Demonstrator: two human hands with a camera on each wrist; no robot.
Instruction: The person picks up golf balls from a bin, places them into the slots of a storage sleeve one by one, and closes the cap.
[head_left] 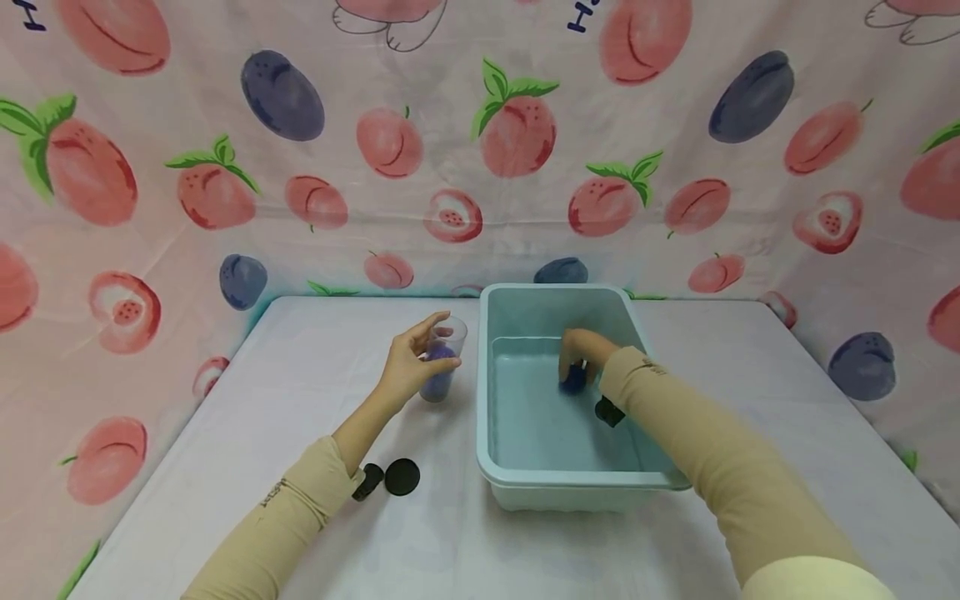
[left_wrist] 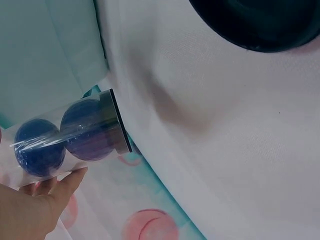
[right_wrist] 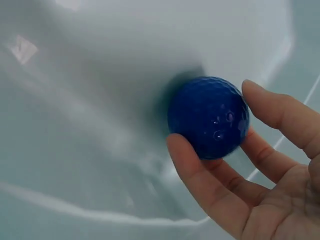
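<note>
My left hand holds a clear plastic tube, fingers and thumb at its sides, just left of the basin. Two blue balls sit one above the other inside it, and a dark cap covers the tube's lower end in the left wrist view. Down inside the light blue basin, my right hand pinches a blue golf ball between thumb and fingers. The ball's dimpled surface shows plainly in the right wrist view, close over the basin floor.
A round black lid lies on the white table near my left sleeve. Raised walls surround the basin, whose left rim stands close to the tube. Behind the table hangs a fruit-patterned cloth.
</note>
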